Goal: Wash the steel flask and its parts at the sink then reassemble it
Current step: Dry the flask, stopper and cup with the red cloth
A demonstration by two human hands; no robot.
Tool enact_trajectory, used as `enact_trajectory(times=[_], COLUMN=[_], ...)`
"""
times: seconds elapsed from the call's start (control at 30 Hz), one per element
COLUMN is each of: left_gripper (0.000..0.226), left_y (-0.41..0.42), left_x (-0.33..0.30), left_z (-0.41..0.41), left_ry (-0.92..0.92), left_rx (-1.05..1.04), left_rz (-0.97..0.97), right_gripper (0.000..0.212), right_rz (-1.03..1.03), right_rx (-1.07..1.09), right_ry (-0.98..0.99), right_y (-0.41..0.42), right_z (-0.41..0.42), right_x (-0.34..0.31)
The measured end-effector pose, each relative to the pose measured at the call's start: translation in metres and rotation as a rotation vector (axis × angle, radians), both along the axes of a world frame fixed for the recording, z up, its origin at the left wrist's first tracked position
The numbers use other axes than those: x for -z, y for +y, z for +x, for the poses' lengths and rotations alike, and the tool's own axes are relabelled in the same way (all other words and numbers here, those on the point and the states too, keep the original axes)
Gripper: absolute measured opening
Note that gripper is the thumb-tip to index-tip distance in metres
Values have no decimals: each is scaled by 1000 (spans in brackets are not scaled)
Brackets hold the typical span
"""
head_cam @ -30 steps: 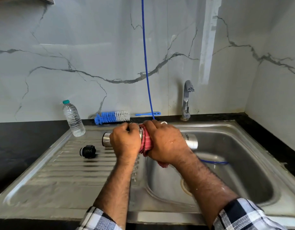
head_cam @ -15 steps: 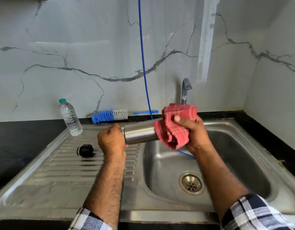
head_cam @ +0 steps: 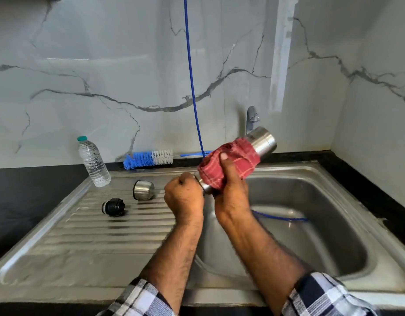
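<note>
The steel flask [head_cam: 263, 141] is held tilted above the sink's left rim, its base pointing up and to the right. My left hand [head_cam: 183, 199] grips its lower, neck end. My right hand [head_cam: 229, 192] wraps a red checked cloth [head_cam: 229, 163] around the flask's middle and grips it. The steel cup lid [head_cam: 143, 189] lies on its side on the ribbed drainboard [head_cam: 94, 236]. The black stopper [head_cam: 113, 206] lies left of it on the drainboard.
A plastic water bottle [head_cam: 93, 161] stands at the drainboard's back left. A blue and white bottle brush [head_cam: 149, 158] lies along the wall. The tap [head_cam: 251, 119] stands behind the basin [head_cam: 322, 224]. A blue hose [head_cam: 191, 76] hangs down the wall into the basin.
The flask has tilted base-up to the right. My right hand slid the red cloth back down from the base end to the middle. The steel cup lid now shows on the drainboard.
</note>
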State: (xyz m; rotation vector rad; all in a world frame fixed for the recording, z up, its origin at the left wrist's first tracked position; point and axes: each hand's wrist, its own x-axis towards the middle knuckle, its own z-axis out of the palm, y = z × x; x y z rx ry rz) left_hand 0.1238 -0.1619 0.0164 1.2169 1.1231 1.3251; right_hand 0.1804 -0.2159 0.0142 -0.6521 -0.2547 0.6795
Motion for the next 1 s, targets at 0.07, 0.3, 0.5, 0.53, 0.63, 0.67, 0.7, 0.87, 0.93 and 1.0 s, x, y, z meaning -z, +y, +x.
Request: enact_trajectory(times=[0.07,0.3,0.5,0.53,0.63,0.67,0.7,0.87,0.93,1.0], left_gripper=[29,30,31,29,31,34,34,37,30,25], left_y=[2,1,2,5,9,9,11,19,22,26], left_x=[-7,-3,-3,-2,3,2,2,-4,-5,-5], left_z=[-7,-8,0,0,-3,-4,-4,-8,-13,-20], left_ry=[-26,-8,-126,-126,-184,-197,-190,-92,-46,11], left_rx=[7,40,67,79,101,111,125,151,128,126], left_rz=[-68,-60,-127,-143,-193,-192,-177,-117,-103,-93], right_gripper=[64,40,48,44,37,36,33,46,42,23], right_rz=[11,172,-81,-111,-174,-186,-188,-47,15,86], right_rx=[-40,100,-6,-23,-79,-99,-111,-116,-122,-88], right_ry=[-29,33,-206,-241,-274,-269,-259,-139,-61,-18], right_y=[-5,-29,-5,-4,-3,-5,-7,-13,-16,-24], right_z=[9,51,2,-4,-13,-13,-11,11,24,39], right_x=[-6,-33,-10,-6,3,2,0,-16,-22,-29])
